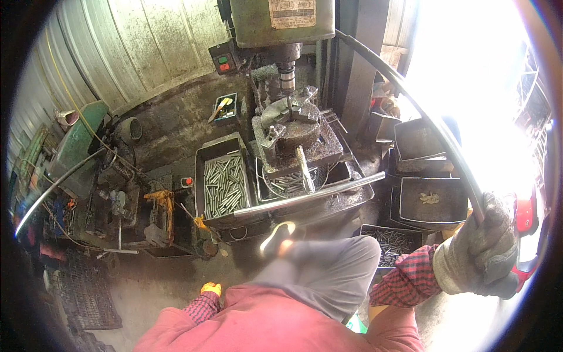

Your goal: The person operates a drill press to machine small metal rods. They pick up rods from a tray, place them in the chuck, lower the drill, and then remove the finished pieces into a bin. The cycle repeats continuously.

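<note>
The long curved grey metal feed lever (410, 100) arcs from the top of the green drill press (281, 23) down to the lower right, where its end disappears into the right hand (484, 246). That hand wears a worn grey work glove and is closed tight around the lever's end, with a red checked sleeve behind its wrist. The left hand (210, 288) shows only as a patch of orange glove low in the picture, beside the person's red top; whether its fingers are spread or closed cannot be told, and nothing can be seen in it.

Below the drill chuck (286, 73) sits a grimy round steel vise fixture (293, 126) on the press table (328, 149), with a straight steel bar (311, 193) running along the front edge below it. Just left of the fixture stands a dark rectangular metal tray of short silver rods (223, 185). A second dark tray of small rods (390, 243) lies near the person's grey-trousered knee (334, 264). To the right, stacked dark empty-looking metal pans (431, 199) sit near the bright doorway. A small box with a red and a green button (224, 61) hangs left of the press column, against the corrugated metal wall (146, 41).
</note>
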{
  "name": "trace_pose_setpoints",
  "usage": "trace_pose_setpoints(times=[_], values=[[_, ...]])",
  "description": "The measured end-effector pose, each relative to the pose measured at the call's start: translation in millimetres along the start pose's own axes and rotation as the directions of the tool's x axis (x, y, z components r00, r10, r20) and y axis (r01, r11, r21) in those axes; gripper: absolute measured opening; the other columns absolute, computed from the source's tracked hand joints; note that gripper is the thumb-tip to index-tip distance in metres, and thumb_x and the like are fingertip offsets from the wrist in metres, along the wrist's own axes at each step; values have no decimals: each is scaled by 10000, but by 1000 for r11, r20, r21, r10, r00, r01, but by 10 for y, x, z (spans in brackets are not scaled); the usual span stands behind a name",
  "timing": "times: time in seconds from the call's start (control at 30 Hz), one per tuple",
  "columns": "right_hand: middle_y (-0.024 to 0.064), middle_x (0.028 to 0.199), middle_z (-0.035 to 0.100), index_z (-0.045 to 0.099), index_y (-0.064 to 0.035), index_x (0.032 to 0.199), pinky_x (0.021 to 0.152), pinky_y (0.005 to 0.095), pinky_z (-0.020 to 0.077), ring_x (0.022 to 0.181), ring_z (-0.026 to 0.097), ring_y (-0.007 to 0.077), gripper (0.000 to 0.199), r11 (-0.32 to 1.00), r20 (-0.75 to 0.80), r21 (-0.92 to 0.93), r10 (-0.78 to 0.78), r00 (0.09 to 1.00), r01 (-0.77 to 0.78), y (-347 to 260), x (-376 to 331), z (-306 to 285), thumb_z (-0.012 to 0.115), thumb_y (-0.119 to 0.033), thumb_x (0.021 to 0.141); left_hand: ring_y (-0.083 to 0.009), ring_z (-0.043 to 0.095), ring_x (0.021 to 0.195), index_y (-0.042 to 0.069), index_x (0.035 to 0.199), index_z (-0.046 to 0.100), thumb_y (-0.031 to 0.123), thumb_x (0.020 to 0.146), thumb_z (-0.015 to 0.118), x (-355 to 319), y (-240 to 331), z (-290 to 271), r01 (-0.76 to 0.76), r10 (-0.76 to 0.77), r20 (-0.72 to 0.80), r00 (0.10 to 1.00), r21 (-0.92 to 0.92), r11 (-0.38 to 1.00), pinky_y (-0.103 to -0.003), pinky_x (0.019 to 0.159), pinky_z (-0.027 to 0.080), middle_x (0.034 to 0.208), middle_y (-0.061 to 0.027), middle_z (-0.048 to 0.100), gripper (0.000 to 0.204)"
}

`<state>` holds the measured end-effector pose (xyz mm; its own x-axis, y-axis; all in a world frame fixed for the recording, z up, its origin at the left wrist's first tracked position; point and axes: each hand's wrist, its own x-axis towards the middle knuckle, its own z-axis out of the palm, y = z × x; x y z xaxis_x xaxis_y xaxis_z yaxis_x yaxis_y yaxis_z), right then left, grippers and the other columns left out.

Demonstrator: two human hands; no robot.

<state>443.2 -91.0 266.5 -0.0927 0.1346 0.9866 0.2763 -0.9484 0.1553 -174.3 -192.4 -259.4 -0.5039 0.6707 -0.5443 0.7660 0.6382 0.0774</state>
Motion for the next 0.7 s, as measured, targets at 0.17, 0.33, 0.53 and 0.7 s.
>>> trace_pose_setpoints(times=[0.17,0.33,0.53,0.7], values=[[-50,655,468,565,-180,756,830,470,463,671,538,181,414,1000,-1,9,2,1000,-2,-22,9,-79,596,-535,967,-366,648,1226,76,1202,741,453,878,619,-73,136,-104,9,-10,-30,1000,-25,1000,-430,1063,495,1282,-187,701,512],[-105,779,612,629,-244,863,689,392,458,758,624,169,401,990,-11,-129,-61,998,59,-25,-1,-174,610,-625,985,-363,651,1223,69,1212,734,457,861,632,-100,171,-153,28,-29,-11,1000,-55,998,-425,1059,498,1272,-190,705,533],[-114,746,560,593,-261,842,675,385,442,748,613,144,406,996,-52,-74,-45,998,41,-48,-20,-171,648,-648,953,-361,654,1220,72,1220,733,449,864,638,-25,104,-118,58,-57,26,998,-16,998,-429,1060,499,1273,-183,709,528],[-113,715,522,555,-273,778,663,381,435,721,588,138,417,997,-90,-74,-42,995,35,-85,-96,-151,657,-638,952,-363,653,1220,70,1221,731,455,864,647,3,65,-99,41,-41,17,999,5,999,-435,1061,498,1272,-184,710,531]])
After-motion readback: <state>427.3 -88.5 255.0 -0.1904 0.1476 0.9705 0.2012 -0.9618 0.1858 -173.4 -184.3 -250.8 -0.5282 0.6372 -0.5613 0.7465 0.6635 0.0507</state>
